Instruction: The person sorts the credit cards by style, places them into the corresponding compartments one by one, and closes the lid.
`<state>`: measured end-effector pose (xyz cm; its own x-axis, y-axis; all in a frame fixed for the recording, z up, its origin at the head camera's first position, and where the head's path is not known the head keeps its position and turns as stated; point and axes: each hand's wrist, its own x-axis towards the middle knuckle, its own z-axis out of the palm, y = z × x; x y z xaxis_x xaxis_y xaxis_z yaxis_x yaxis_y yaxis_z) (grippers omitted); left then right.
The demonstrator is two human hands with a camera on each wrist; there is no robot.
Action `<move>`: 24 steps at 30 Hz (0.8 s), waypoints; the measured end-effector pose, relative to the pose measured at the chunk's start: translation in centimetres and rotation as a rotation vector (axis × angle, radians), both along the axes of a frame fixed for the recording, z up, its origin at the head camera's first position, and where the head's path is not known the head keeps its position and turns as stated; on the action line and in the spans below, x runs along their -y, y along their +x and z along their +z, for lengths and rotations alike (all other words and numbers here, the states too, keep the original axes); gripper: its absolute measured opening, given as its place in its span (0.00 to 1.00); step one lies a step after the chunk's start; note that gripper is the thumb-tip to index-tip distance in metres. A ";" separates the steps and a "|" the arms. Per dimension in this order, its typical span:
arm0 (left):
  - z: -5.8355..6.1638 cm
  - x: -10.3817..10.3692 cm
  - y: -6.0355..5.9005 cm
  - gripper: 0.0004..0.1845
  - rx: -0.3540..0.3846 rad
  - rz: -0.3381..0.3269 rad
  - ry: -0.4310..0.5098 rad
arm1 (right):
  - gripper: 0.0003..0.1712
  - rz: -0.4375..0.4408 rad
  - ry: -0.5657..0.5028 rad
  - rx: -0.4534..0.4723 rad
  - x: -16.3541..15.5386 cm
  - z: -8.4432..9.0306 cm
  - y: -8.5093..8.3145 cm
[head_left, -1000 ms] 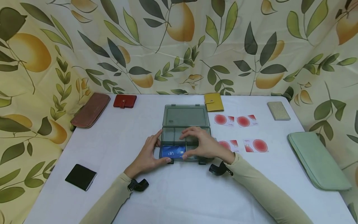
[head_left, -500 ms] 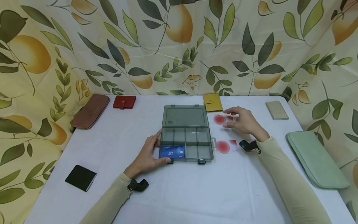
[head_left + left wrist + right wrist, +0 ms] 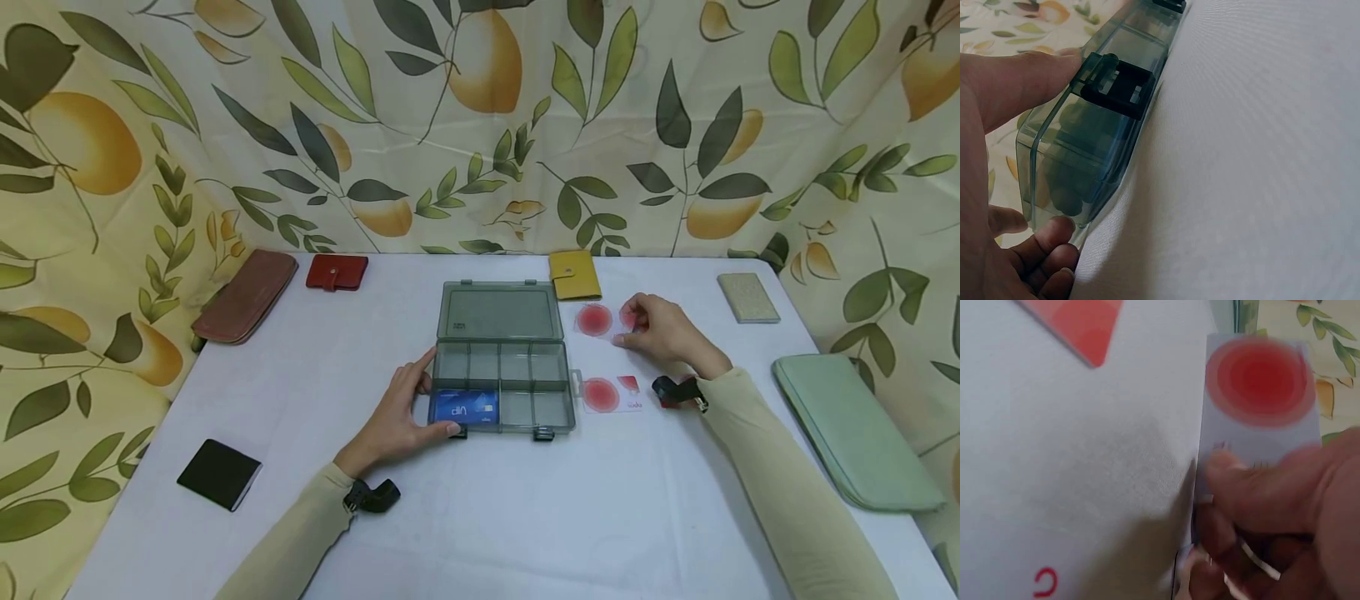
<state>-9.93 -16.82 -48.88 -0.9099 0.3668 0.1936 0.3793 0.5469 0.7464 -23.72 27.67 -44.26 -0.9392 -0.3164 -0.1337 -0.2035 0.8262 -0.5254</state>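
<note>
A grey-green clear plastic compartment box [image 3: 532,383] lies on the table with its lid [image 3: 498,312] folded back. In its front left compartments sits a blue VIP card [image 3: 467,407]. My left hand [image 3: 401,408] holds the box's front left corner; the left wrist view shows the thumb beside a dark latch [image 3: 1119,87] and the fingers at the side wall. To the right, my right hand [image 3: 667,333] pinches the right end of a white card with a red circle [image 3: 1260,381], thumb on top. Another such card [image 3: 602,395] lies below it, beside the box.
A yellow wallet [image 3: 575,275] touches the box lid's far corner. Further out lie a red wallet [image 3: 337,272], a brown wallet [image 3: 246,297], a black cardholder [image 3: 219,474], a beige booklet [image 3: 748,297] and a green case [image 3: 851,433]. Another red card [image 3: 1079,328] is partly visible.
My right hand has moved from above the box to the upper cards on the right, and its fingers have come together on one card. The left hand stays on the box.
</note>
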 end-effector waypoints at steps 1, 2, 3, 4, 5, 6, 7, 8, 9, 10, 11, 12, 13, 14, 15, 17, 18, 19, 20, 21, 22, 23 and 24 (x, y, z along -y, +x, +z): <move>0.0 0.0 0.0 0.60 -0.001 0.000 -0.002 | 0.21 0.008 -0.006 -0.004 0.0 0.0 0.1; 0.0 0.0 -0.1 0.60 -0.003 0.000 0.000 | 0.19 0.020 -0.015 -0.008 0.0 0.0 0.3; 0.0 0.0 -0.1 0.60 -0.006 -0.001 -0.001 | 0.16 0.024 -0.025 -0.012 0.0 0.1 0.5; 0.0 0.0 -0.2 0.60 -0.007 0.000 -0.001 | 0.16 0.029 -0.046 -0.016 -0.1 0.2 0.7; 0.0 0.0 -0.2 0.60 -0.008 0.000 -0.001 | 0.18 0.028 -0.071 -0.017 -0.1 0.5 0.9; 0.0 0.0 -0.3 0.60 -0.009 -0.001 0.001 | 0.21 0.023 -0.101 -0.018 -0.1 0.7 1.1; 0.0 0.0 -0.3 0.60 -0.010 -0.001 0.002 | 0.23 0.017 -0.141 -0.015 -0.2 1.0 1.4; -0.1 0.0 -0.3 0.60 -0.009 -0.001 0.003 | 0.26 0.011 -0.188 -0.013 -0.3 1.4 1.7; -0.1 0.0 -0.3 0.60 -0.012 -0.002 0.005 | 0.28 0.007 -0.245 -0.005 -0.3 1.8 2.0; -0.1 0.0 -0.3 0.60 -0.010 -0.001 0.006 | 0.30 0.001 -0.308 0.012 -0.2 2.1 2.4; -0.2 0.0 -0.3 0.61 -0.014 -0.001 0.005 | 0.32 -0.005 -0.363 0.037 -0.1 2.5 2.9; -0.2 0.0 -0.2 0.61 -0.011 0.002 0.004 | 0.32 -0.008 -0.415 0.062 0.1 2.8 3.5; -0.2 -0.1 -0.1 0.61 -0.008 0.003 -0.001 | 0.33 -0.007 -0.466 0.098 0.4 3.0 4.2; -0.2 -0.1 -0.1 0.61 -0.006 0.003 -0.002 | 0.34 -0.003 -0.508 0.130 0.7 3.2 4.8; -0.2 -0.1 0.0 0.61 -0.003 0.003 -0.001 | 0.35 0.007 -0.535 0.159 1.1 3.2 5.5; -0.2 -0.1 0.1 0.61 0.005 0.010 -0.003 | 0.38 0.056 -0.566 0.202 1.9 3.0 6.8; -0.2 -0.1 0.2 0.61 0.011 0.014 -0.002 | 0.39 0.087 -0.572 0.209 2.4 2.8 7.4; -0.2 -0.2 0.2 0.60 0.010 0.014 -0.002 | 0.40 0.123 -0.570 0.211 2.8 2.5 7.9; -0.1 -0.2 0.2 0.60 0.009 0.015 0.000 | 0.39 0.157 -0.566 0.202 3.2 2.2 8.3; -0.1 -0.2 0.2 0.60 0.010 0.018 -0.001 | 0.39 0.198 -0.545 0.189 3.5 1.9 8.7; -0.1 -0.2 0.2 0.60 0.009 0.020 -0.003 | 0.38 0.238 -0.526 0.175 3.9 1.6 9.0; 0.0 -0.2 0.2 0.60 0.008 0.019 -0.005 | 0.38 0.270 -0.505 0.154 4.2 1.3 9.3; 0.0 -0.2 0.2 0.60 0.010 0.019 -0.009 | 0.37 0.303 -0.482 0.135 4.4 1.0 9.5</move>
